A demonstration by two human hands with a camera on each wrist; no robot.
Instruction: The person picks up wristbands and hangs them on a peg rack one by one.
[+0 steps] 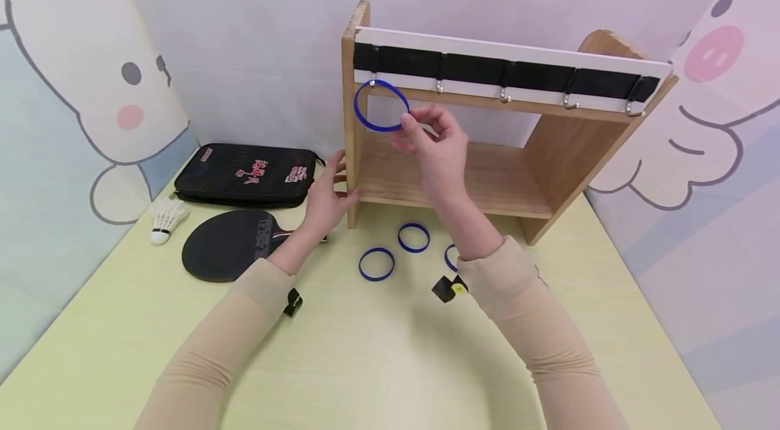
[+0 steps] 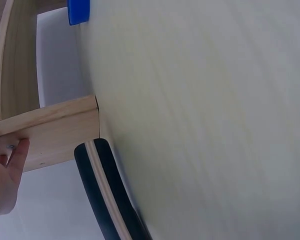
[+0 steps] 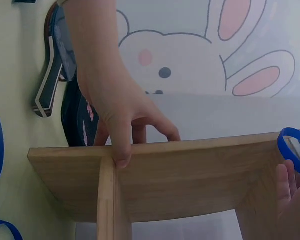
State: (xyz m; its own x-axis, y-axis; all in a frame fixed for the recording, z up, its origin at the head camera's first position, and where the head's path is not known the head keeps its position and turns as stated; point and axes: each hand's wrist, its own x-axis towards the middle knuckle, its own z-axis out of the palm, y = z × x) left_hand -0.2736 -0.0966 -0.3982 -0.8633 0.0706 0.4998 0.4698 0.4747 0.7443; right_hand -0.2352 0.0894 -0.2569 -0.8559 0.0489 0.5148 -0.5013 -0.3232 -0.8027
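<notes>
Head view: nearest, three blue rings [image 1: 376,278] lie on the pale table [image 1: 353,362] in front of a wooden rack [image 1: 463,176]. To their left is a black paddle [image 1: 222,247]. The left hand [image 1: 326,203] grips the rack's left side panel [image 1: 349,112]. The right hand [image 1: 440,145] pinches another blue ring [image 1: 380,129] up at the leftmost hook [image 1: 373,76]; whether it hangs there I cannot tell. Behind the paddle lies a black case [image 1: 244,176].

Pale back wall [image 1: 262,24]; side walls [image 1: 743,233] printed with cartoon animals [image 1: 714,54]; yellowish tabletop [image 1: 359,362].
</notes>
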